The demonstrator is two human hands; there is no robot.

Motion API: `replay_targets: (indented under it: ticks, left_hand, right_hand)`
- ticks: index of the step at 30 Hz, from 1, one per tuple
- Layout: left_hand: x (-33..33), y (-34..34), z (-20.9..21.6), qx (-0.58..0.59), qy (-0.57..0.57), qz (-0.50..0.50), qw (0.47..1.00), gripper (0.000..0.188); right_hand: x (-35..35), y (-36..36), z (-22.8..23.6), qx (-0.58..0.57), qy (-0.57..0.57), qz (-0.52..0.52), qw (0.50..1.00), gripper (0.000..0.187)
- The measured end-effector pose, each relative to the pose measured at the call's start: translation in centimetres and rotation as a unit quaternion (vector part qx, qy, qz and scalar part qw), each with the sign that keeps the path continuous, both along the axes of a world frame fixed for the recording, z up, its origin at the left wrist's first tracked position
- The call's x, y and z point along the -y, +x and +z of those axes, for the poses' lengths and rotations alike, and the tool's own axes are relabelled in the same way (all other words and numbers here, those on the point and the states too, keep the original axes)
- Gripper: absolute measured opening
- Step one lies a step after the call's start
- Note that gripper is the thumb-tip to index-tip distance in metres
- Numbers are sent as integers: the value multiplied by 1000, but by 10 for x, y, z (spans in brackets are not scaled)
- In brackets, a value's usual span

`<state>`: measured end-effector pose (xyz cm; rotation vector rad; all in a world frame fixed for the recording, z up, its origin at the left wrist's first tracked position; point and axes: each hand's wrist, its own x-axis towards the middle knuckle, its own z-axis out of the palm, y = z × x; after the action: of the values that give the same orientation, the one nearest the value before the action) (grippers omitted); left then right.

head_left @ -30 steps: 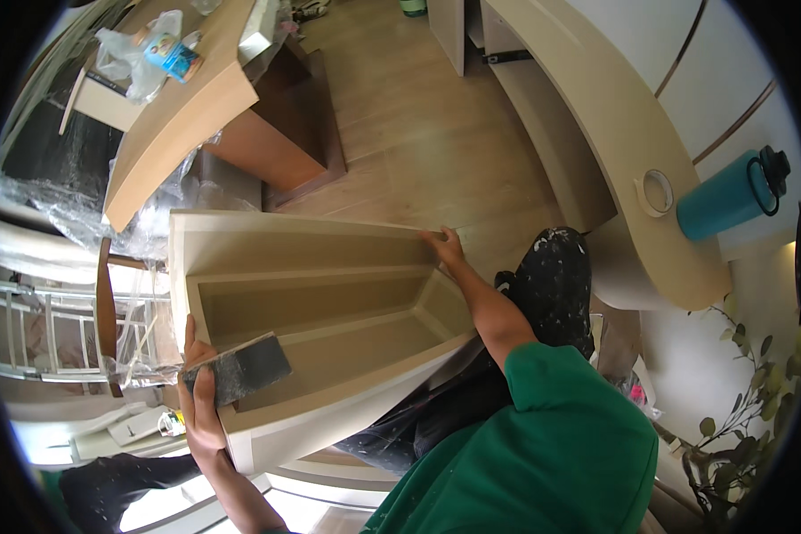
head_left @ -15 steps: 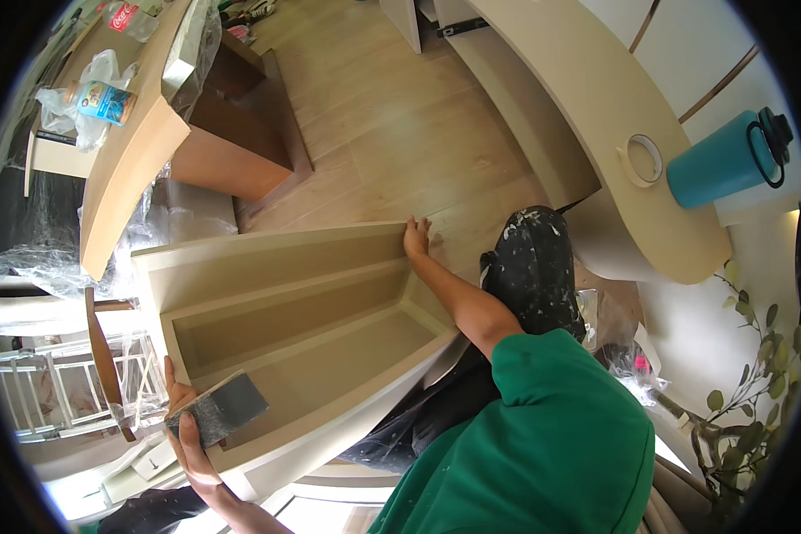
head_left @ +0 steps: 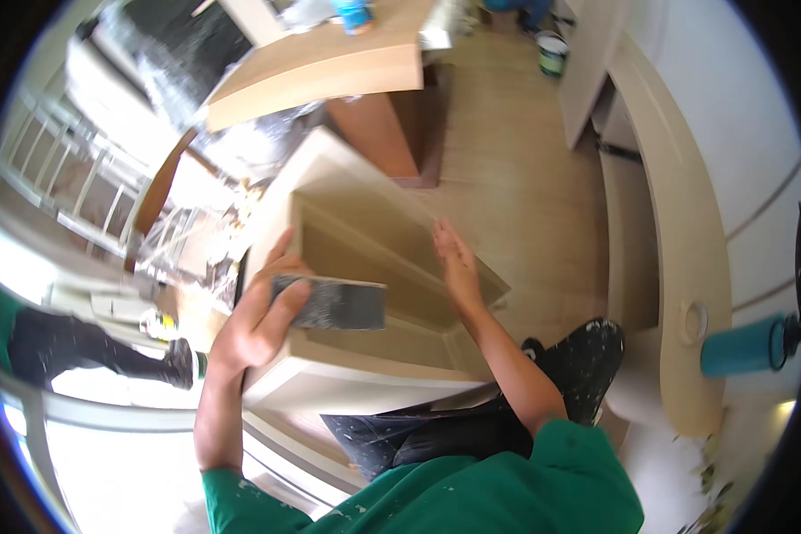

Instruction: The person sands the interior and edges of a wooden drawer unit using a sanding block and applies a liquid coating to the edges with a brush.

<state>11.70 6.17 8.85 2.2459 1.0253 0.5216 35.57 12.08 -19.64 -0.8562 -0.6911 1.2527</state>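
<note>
My left hand (head_left: 256,313) grips a dark grey sanding block (head_left: 351,305) with a dusty face, thumb on top. The block is over the near left end of a pale, open wooden box (head_left: 365,374), which has a ledge inside and lies tilted against my legs. The fingers of that hand reach along the box's left rim. My right hand (head_left: 456,258) is at the box's far right edge, its fingers straight and partly blurred by motion; it seems to hold that edge. The underside of the box is hidden.
Ahead stands a wooden desk (head_left: 316,76) with plastic wrap around it. A curved counter (head_left: 699,240) on the right bears a tape roll (head_left: 692,320) and a teal bottle (head_left: 743,345). A paint bucket (head_left: 552,53) stands far off. Another person's leg (head_left: 89,347) shows at the left.
The box has turned and now points more away from me. My left hand has come inward with the sanding block. The view has swung left, and a person's leg shows more fully.
</note>
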Motion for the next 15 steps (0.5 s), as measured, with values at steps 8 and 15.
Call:
replay_targets:
  ticks: [8, 15]
  left_hand:
    - [27, 36, 8, -83, 91, -128, 984, 43]
    - [55, 52, 6, 136, 285, -91, 944, 40]
  right_hand:
    - [-22, 38, 119, 198, 218, -19, 955, 58]
    - [-26, 57, 90, 230, 134, -57, 962, 64]
